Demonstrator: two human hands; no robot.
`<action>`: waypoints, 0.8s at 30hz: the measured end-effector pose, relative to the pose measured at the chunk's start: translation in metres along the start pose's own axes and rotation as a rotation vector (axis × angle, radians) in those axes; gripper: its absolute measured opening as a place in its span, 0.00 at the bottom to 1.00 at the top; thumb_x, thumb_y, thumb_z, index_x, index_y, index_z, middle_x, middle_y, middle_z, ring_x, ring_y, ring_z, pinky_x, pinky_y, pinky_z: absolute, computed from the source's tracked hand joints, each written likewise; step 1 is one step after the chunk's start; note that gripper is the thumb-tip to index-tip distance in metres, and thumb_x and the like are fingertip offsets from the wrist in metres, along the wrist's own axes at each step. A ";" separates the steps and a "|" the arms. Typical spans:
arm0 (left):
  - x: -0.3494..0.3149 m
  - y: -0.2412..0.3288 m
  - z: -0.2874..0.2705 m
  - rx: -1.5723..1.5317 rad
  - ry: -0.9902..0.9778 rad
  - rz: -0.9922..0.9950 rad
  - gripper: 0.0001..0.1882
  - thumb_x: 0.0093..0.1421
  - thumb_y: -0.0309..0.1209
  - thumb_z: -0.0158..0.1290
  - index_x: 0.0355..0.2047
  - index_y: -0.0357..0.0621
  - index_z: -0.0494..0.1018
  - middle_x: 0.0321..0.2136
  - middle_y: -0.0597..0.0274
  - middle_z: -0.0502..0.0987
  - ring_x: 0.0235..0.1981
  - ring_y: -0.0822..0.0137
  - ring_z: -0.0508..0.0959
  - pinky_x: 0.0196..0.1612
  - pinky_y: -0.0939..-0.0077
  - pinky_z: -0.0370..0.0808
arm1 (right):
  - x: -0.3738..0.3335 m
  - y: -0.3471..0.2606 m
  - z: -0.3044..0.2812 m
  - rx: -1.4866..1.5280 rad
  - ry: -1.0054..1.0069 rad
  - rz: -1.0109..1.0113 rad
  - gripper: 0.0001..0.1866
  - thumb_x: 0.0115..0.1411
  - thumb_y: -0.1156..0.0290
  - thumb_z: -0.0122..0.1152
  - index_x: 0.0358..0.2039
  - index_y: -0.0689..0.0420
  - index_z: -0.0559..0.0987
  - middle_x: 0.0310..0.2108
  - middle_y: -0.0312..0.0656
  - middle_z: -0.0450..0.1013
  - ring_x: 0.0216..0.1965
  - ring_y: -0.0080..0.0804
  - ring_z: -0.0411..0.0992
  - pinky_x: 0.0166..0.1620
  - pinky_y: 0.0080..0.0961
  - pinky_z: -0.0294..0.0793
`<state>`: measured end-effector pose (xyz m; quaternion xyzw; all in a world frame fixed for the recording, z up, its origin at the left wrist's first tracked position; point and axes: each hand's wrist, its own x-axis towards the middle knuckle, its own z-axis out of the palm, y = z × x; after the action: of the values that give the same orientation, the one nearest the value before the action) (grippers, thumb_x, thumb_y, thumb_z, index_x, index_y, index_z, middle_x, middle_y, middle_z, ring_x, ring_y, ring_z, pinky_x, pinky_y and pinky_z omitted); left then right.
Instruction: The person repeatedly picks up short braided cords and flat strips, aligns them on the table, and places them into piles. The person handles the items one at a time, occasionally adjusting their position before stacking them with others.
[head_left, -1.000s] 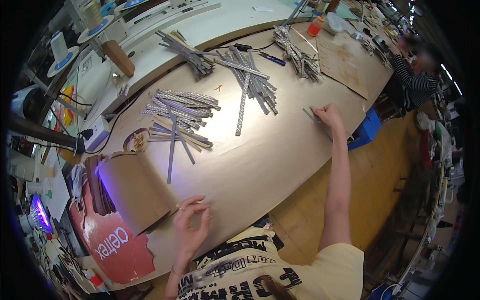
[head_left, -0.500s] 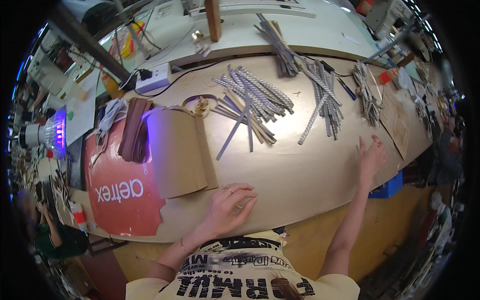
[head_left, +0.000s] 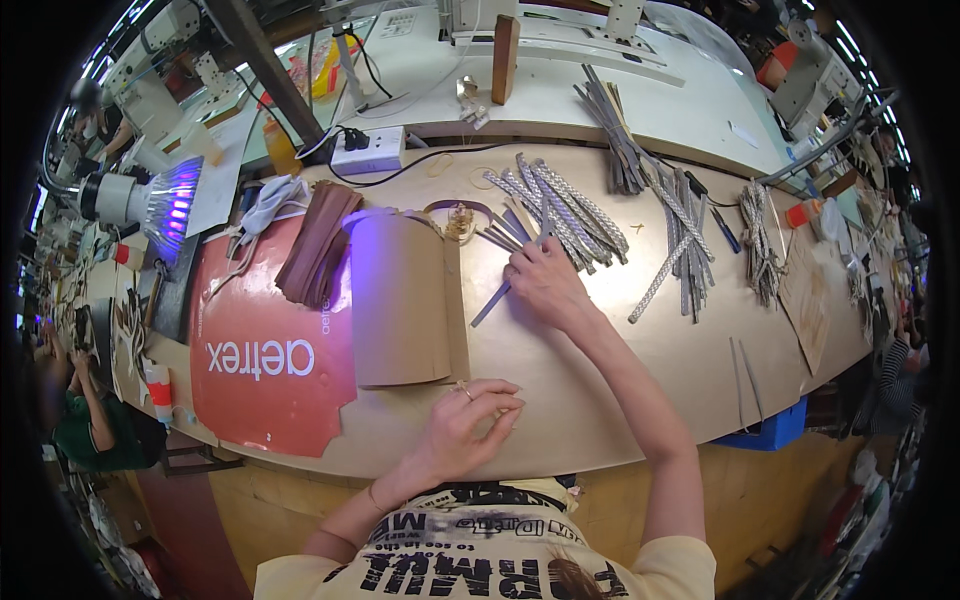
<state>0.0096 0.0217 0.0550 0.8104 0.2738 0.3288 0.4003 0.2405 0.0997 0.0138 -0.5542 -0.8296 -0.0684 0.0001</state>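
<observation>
My right hand point(head_left: 548, 285) reaches into a fanned bundle of flat grey and beige strips point(head_left: 494, 302), its bent fingers closed on them. How many strips it grips is hidden under the fingers. Close behind it lies a bunch of braided silver-grey straps point(head_left: 590, 215). My left hand point(head_left: 470, 430) hovers or rests by the table's front edge, below a curved brown cardboard sheet point(head_left: 400, 310). Its fingers are loosely bent, thumb apart, with nothing seen in them. Two thin grey strips point(head_left: 742, 375) lie at the front right edge.
More braided straps point(head_left: 685, 245) and a tied braided bundle point(head_left: 760, 245) lie right, beside a blue pen-like tool point(head_left: 727, 231). Brown strips point(head_left: 318, 245) lie on a red sheet point(head_left: 262, 355) at left. A lamp point(head_left: 165, 205), a power strip point(head_left: 368, 152) and a blue bin point(head_left: 765, 428) surround the table.
My right hand has moved from the table's right side leftward to the flat strips. Two thin strips now show where it was. The view has shifted; my left hand stays near the front edge.
</observation>
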 end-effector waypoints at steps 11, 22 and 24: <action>0.025 0.012 -0.014 -0.280 0.312 -0.160 0.14 0.58 0.22 0.58 0.46 0.38 0.75 0.44 0.55 0.78 0.38 0.67 0.79 0.41 0.76 0.74 | -0.065 -0.034 -0.079 0.474 0.482 0.292 0.05 0.56 0.74 0.64 0.34 0.53 0.79 0.31 0.35 0.75 0.40 0.32 0.71 0.51 0.34 0.61; 0.031 0.018 -0.010 -0.905 0.140 -0.439 0.11 0.64 0.23 0.55 0.46 0.32 0.75 0.39 0.61 0.79 0.38 0.76 0.77 0.43 0.81 0.75 | -0.123 -0.078 -0.097 1.215 0.075 0.293 0.07 0.65 0.69 0.56 0.40 0.55 0.79 0.31 0.37 0.72 0.36 0.34 0.69 0.51 0.32 0.61; 0.031 0.016 -0.011 -0.943 0.137 -0.458 0.10 0.63 0.23 0.56 0.45 0.32 0.76 0.37 0.63 0.79 0.36 0.76 0.77 0.41 0.82 0.76 | -0.127 -0.081 -0.095 1.217 0.027 0.307 0.07 0.64 0.68 0.57 0.40 0.56 0.79 0.31 0.38 0.73 0.38 0.35 0.69 0.52 0.32 0.62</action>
<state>0.0243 0.0400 0.0832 0.4386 0.2917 0.3727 0.7639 0.2081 -0.0578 0.0888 -0.5669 -0.6306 0.4101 0.3359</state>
